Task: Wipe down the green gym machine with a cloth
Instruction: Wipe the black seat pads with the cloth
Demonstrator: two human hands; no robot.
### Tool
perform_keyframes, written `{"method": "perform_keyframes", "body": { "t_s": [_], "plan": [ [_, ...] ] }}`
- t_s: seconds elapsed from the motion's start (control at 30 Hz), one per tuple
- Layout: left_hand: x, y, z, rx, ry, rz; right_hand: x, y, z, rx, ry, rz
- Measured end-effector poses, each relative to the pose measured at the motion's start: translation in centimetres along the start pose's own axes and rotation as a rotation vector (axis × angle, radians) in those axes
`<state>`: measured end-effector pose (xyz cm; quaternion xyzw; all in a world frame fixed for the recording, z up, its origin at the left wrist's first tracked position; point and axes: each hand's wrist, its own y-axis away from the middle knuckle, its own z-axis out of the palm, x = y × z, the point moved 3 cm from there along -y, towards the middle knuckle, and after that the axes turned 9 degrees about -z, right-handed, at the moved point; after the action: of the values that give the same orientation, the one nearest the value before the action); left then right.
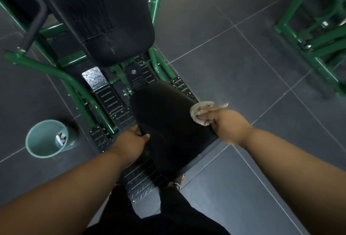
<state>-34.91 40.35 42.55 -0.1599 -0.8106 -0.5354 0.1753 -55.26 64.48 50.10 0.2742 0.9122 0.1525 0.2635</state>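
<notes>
At the centre of the frame the black seat pad [168,122] of the green gym machine [61,73] tilts toward the viewer. The left hand [133,141] curls its fingers and thumb around the pad's left edge, gripping it. The right hand [227,124] presses a crumpled pale cloth [201,112] against the pad's right edge, fingers wrapped over it. The black backrest [101,17] fills the upper left. A teal bucket [46,138] stands on the floor at the lower left, apart from the frame. Bare grey tiles [234,56] spread to the right, up to another green frame [314,34] at the upper right.
</notes>
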Motion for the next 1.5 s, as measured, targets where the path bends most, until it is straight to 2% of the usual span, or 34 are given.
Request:
{"method": "perform_keyframes", "body": {
  "t_s": [0.1, 0.17, 0.23, 0.27, 0.3, 0.33, 0.37, 0.43, 0.5, 0.57, 0.67, 0.73, 0.83, 0.93, 1.13, 1.23, 1.5],
  "plan": [
    [0.2, -0.1, -0.2, -0.004, -0.023, 0.007, -0.4, 0.5, -0.6, 0.14, -0.054, 0.026],
    [0.3, -0.3, -0.2, 0.002, -0.023, 0.014, -2.2, -1.4, -0.6, 0.118, -0.023, 0.019],
    [0.1, -0.6, -0.2, 0.0, -0.018, 0.011, -4.2, -4.3, -0.4, -0.223, 0.116, 0.227],
    [-0.1, -0.7, -0.2, -0.003, -0.016, 0.003, -5.1, -5.4, -0.4, -0.329, 0.208, 0.284],
    [-0.3, -0.8, -0.1, -0.007, -0.008, -0.003, -6.0, -6.0, 0.2, -0.333, 0.303, 0.218],
    [-0.4, -0.9, 0.0, -0.008, 0.012, -0.005, -7.0, -5.6, 1.7, -0.256, 0.376, 0.067],
    [-0.5, -1.0, 0.0, -0.014, 0.034, -0.011, -8.4, -4.2, 2.8, -0.15, 0.329, -0.05],
    [-0.7, -1.1, 0.1, -0.017, 0.057, -0.016, -10.4, -1.7, 4.3, -0.074, 0.17, -0.169],
    [-0.8, -0.7, 0.0, -0.012, 0.05, -0.001, -10.5, -1.4, 4.6, -0.04, 0.179, -0.211],
    [-0.8, 0.2, -0.2, -0.031, 0.012, 0.009, -8.4, -2.3, 3.4, 0.018, 0.235, -0.124],
    [-1.2, 1.5, -0.5, -0.078, -0.047, 0.004, -5.3, -2.3, 1.5, -0.022, 0.279, 0.128],
    [-1.4, 2.0, -0.4, -0.081, -0.06, 0.026, -6.5, -2.1, 1.2, -0.032, 0.298, 0.199],
    [-1.8, 2.0, 0.1, -0.076, -0.034, 0.042, -11.9, -1.5, 4.1, -0.127, 0.282, 0.041],
    [-2.0, 2.3, 0.1, -0.069, -0.058, 0.053, -15.1, -0.1, 6.0, -0.126, 0.215, -0.095],
    [-2.0, 3.9, -0.9, -0.048, 0.009, 0.052, -11.3, -4.5, 3.2, -0.111, 0.218, 0.087],
    [-2.4, 4.0, -0.8, -0.032, 0.038, 0.038, -11.9, -7.9, 4.0, -0.121, 0.218, 0.087],
    [-5.6, 3.7, 1.9, -0.111, 0.124, 0.005, -15.6, -13.5, 6.4, -0.307, 0.335, -0.276]
  ]
}}
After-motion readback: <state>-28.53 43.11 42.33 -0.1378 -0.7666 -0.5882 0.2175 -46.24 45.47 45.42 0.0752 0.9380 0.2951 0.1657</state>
